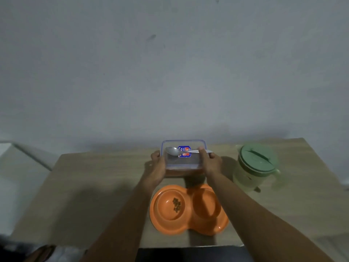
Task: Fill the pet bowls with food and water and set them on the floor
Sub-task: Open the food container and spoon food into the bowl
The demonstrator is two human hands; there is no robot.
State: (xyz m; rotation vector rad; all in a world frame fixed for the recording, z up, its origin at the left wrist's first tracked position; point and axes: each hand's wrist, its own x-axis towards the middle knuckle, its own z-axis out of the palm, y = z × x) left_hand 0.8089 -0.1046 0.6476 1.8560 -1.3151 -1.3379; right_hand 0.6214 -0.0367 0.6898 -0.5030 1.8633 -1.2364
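An orange double pet bowl [188, 226] lies on the wooden table near its front edge. Its left well holds a few brown kibble pieces [176, 204]; its right well looks empty. Behind it is a clear plastic food container [182, 168] with a blue-rimmed lid and a blue label. My left hand [157, 167] grips the container's left side. My right hand [211, 163] grips its right side, with the thumb pressing the handle of a metal spoon [173, 151] that lies across the lid.
A pale green water jug [255, 167] with a darker green lid stands at the right of the table [94, 186]. A grey wall rises right behind the table. A light floor shows at the far left.
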